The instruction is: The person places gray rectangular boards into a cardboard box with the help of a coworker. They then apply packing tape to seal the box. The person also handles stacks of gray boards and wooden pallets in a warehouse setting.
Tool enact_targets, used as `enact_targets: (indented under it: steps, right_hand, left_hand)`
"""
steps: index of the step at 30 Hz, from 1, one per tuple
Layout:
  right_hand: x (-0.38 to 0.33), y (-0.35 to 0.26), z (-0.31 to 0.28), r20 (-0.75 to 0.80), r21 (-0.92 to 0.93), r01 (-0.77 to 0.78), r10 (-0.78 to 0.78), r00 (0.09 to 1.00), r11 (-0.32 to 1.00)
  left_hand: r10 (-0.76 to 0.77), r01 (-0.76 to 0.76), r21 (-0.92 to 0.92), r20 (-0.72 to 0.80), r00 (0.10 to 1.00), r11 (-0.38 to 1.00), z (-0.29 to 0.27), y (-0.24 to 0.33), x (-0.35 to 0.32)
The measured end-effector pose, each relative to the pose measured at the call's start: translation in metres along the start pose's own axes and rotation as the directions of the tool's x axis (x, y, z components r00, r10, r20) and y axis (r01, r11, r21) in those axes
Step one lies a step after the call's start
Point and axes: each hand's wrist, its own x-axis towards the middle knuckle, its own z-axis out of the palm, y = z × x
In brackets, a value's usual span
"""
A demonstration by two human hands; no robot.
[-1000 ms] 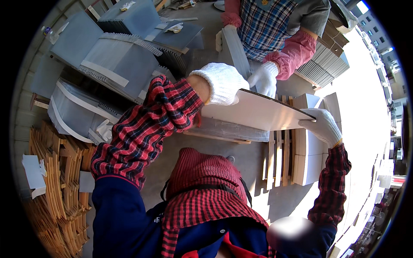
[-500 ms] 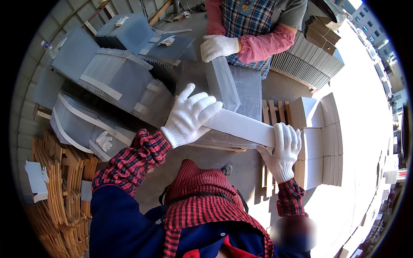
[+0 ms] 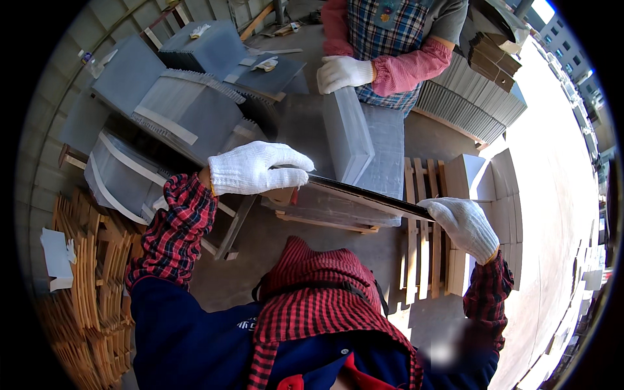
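Observation:
A long, flat piece (image 3: 370, 197) spans between my gloved hands, seen nearly edge-on, with a dark strip along its upper edge; it looks like a thin panel or flat carton. My left hand (image 3: 260, 169) pinches its left end between thumb and fingers. At the right end my right hand (image 3: 465, 227) grips it, fingers partly hidden. Just beyond stands an upright grey block of thin sheets (image 3: 350, 136) on a grey-topped stack (image 3: 390, 140). A co-worker's gloved hand (image 3: 346, 73) rests on top of that block.
Stacks of grey panels (image 3: 188, 107) stand at the left, with loose white gloves (image 3: 266, 64) on some. Wooden frames (image 3: 97, 253) pile up at lower left. A slatted pallet (image 3: 422, 240) and white-and-brown cartons (image 3: 497, 188) are at the right. More stacked panels (image 3: 471, 104) lie behind.
The piece has tilted from showing its broad white face to nearly edge-on. My left hand has shifted left and slightly down, my right hand right and slightly down, both still holding it.

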Motion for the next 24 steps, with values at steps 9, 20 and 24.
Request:
enact_targets:
  steps: [9, 20, 24]
  right_hand:
    - [0.005, 0.012, -0.003, 0.197, 0.038, -0.038, 0.03, 0.98, 0.999]
    - [0.03, 0.023, -0.019, 0.209, 0.001, 0.067, -0.066, 0.976, 0.998]
    - [0.038, 0.057, -0.014, 0.23, -0.197, 0.53, -0.487, 0.843, 0.825]
  left_hand:
    - [0.018, -0.016, -0.02, 0.083, 0.996, 1.0, 0.006, -0.017, 0.004]
    - [0.116, -0.119, -0.076, -0.042, 0.992, 0.99, 0.003, -0.035, 0.018]
    - [-0.075, 0.068, -0.102, -0.071, 0.995, 0.992, 0.003, -0.018, 0.024]
